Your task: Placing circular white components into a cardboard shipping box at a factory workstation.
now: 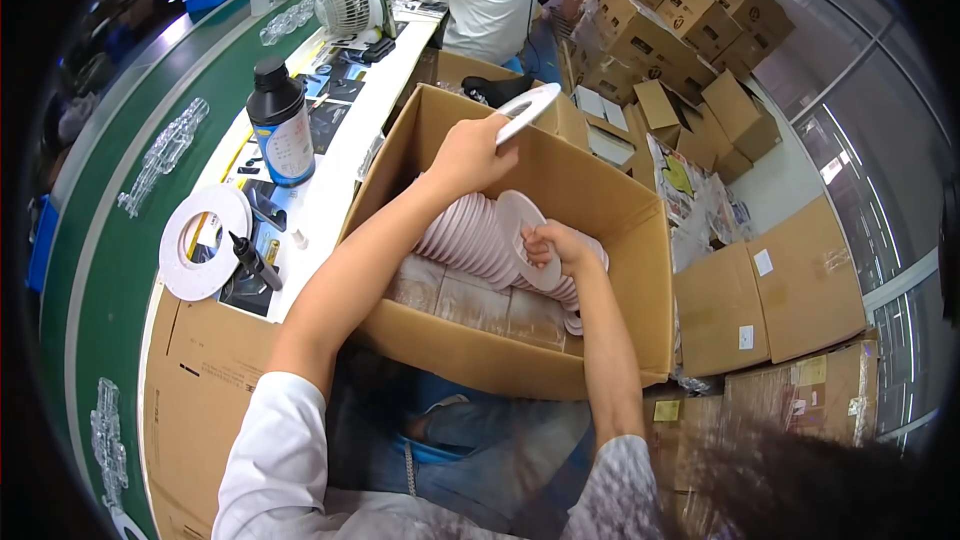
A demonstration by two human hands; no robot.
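A tall open cardboard box [630,205] stands in front of me. Inside it, a row of pale pink-white flat rings [455,230] stands on edge on top of plastic-wrapped packs [470,302]. My left hand [472,155] is raised over the box's far left side, its fingers closed on a white flat ring [535,110]. Down in the box, my right hand [553,246] grips another pale flat ring [515,208], with its fingers curled through the centre hole. This ring leans in front of the row.
To the left, the white table holds a dark-capped bottle [283,135], a flat white ring [205,285], a small black dropper bottle [255,262] and a fan [345,0]. Clear plastic parts [168,150] lie on the green belt beyond. A co-worker [480,0] sits ahead. Cartons [650,35] fill the right.
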